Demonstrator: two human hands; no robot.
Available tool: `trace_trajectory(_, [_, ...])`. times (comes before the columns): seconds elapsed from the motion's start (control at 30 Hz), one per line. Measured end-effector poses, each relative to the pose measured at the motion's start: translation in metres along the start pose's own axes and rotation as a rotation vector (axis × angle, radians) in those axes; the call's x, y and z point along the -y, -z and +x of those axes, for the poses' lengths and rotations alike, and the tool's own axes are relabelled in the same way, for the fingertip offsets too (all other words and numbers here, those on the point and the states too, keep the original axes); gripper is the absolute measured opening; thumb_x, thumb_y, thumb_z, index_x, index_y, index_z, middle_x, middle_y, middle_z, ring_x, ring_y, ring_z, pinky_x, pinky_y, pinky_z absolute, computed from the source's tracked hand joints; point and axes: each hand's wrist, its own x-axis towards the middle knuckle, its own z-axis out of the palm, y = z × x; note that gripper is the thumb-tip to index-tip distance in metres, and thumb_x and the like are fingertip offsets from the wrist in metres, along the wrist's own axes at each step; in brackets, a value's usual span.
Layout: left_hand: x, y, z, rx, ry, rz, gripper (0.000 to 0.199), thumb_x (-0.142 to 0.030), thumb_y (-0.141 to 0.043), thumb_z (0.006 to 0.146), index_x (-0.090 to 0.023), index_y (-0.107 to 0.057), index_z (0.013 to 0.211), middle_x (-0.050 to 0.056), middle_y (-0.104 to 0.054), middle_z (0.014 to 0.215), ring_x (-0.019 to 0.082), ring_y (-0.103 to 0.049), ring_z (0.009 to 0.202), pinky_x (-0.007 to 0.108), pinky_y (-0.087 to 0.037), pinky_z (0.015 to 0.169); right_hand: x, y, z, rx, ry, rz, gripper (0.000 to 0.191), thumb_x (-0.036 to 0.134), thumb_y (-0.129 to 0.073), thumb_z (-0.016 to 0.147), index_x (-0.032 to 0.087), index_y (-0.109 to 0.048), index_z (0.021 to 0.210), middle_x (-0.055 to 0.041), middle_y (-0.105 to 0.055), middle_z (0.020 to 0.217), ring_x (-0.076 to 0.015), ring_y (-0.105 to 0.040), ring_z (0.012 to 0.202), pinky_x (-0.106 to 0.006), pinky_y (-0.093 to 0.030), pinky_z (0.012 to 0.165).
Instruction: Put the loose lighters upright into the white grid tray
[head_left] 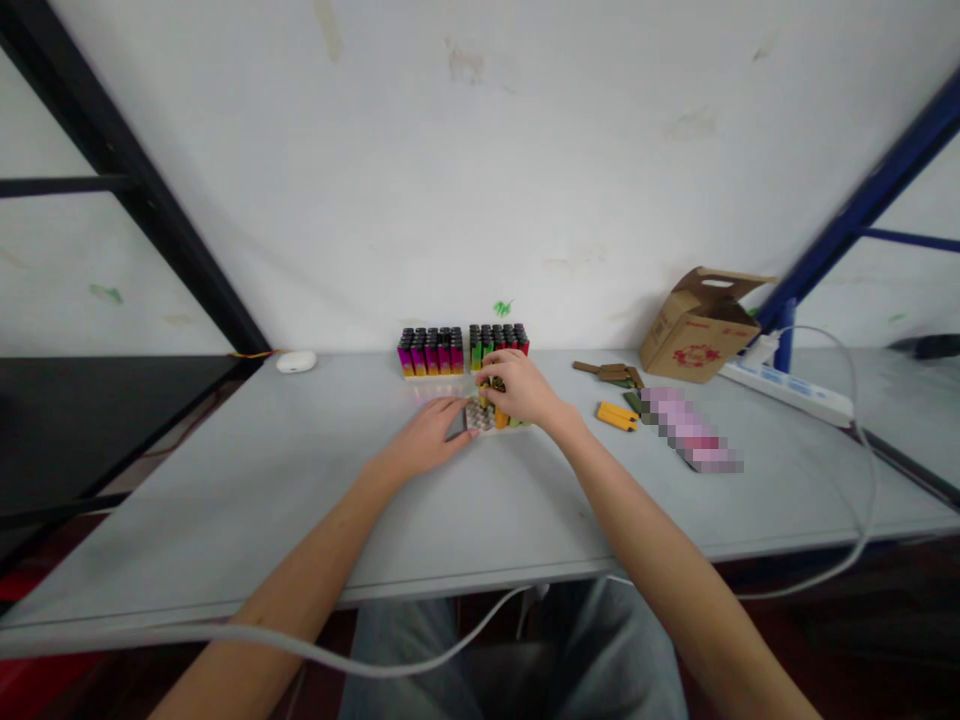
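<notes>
Right hand (517, 385) pinches a lighter above a part-filled tray (480, 422)

The tray sits near the middle of the grey table (225, 470), on the near side of two upright blocks of lighters. The left hand (427, 440) grips its left end, thumb at the near edge and fingers toward the far corner. The right hand reaches over the tray from the right, thumb and fingertips closed on a yellowish lighter (484, 394), partly hidden by the fingers. Bare holes show at the tray's left end; an orange lighter (501, 419) stands farther right in it, with green ones beside it partly covered by the hand.

At the far side, purple-and-orange lighters (431, 355) stand on the left, and green and red lighters (512, 338) just to their right. To the right of the hands lie yellow lighters (616, 416), flat brown pieces (615, 373) and a blurred-out pink item (690, 430). An open cardboard box (701, 335) stands at the far right, with a white power strip (787, 391) just beside it. A small white case (296, 362) lies far left.
</notes>
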Motion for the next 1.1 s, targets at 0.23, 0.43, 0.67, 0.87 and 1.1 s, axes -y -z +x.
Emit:
trace_trajectory(0.23, [-0.001, 0.001, 0.0, 0.001, -0.011, -0.006, 0.051, -0.047, -0.048, 0.09, -0.014, -0.05, 0.129, 0.015, -0.056, 0.128, 0.028, -0.051, 0.119, 0.044, -0.037, 0.105, -0.003, -0.002, -0.004, -0.027, 0.022, -0.026, 0.016, 0.022, -0.061, 0.081, 0.019, -0.073, 0.091, -0.0101, -0.063, 0.11, -0.0239, -0.052, 0.108, -0.041, -0.038, 0.098])
trace_trajectory(0.43, [-0.001, 0.001, -0.001, 0.0, 0.005, -0.005, 0.051, -0.048, -0.049, 0.089, -0.016, -0.05, 0.129, 0.014, -0.056, 0.129, 0.028, -0.05, 0.121, 0.045, -0.037, 0.105, 0.002, 0.0, -0.013, -0.096, 0.033, -0.012, 0.024, 0.025, -0.053, 0.087, 0.019, -0.073, 0.096, -0.0121, -0.062, 0.114, -0.024, -0.051, 0.111, -0.043, -0.038, 0.099])
trace_trajectory(0.67, [0.001, 0.0, -0.002, 0.014, 0.017, 0.028, 0.054, -0.049, -0.047, 0.09, -0.015, -0.049, 0.132, 0.014, -0.053, 0.133, 0.029, -0.048, 0.124, 0.045, -0.035, 0.107, -0.023, 0.022, -0.034, -0.31, -0.105, 0.151, 0.024, 0.028, -0.048, 0.088, 0.02, -0.07, 0.092, -0.0097, -0.067, 0.103, -0.0222, -0.058, 0.102, -0.038, -0.042, 0.095])
trace_trajectory(0.87, [-0.002, 0.003, -0.003, 0.032, 0.028, 0.047, 0.062, -0.048, -0.045, 0.091, -0.015, -0.035, 0.143, 0.014, -0.048, 0.139, 0.028, -0.044, 0.127, 0.043, -0.033, 0.109, -0.053, 0.041, -0.084, -0.183, -0.73, -0.149, 0.028, 0.033, -0.046, 0.086, 0.018, -0.069, 0.09, -0.0132, -0.069, 0.092, -0.0275, -0.062, 0.091, -0.04, -0.044, 0.084])
trace_trajectory(1.1, [-0.002, 0.003, -0.004, 0.038, 0.034, 0.061, 0.065, -0.049, -0.045, 0.09, -0.012, -0.034, 0.142, 0.017, -0.048, 0.138, 0.03, -0.044, 0.127, 0.045, -0.034, 0.108, -0.028, 0.018, -0.093, 0.028, -0.719, -0.289, 0.036, 0.041, -0.048, 0.087, 0.016, -0.062, 0.108, -0.0222, -0.062, 0.109, -0.0362, -0.057, 0.106, -0.051, -0.04, 0.089])
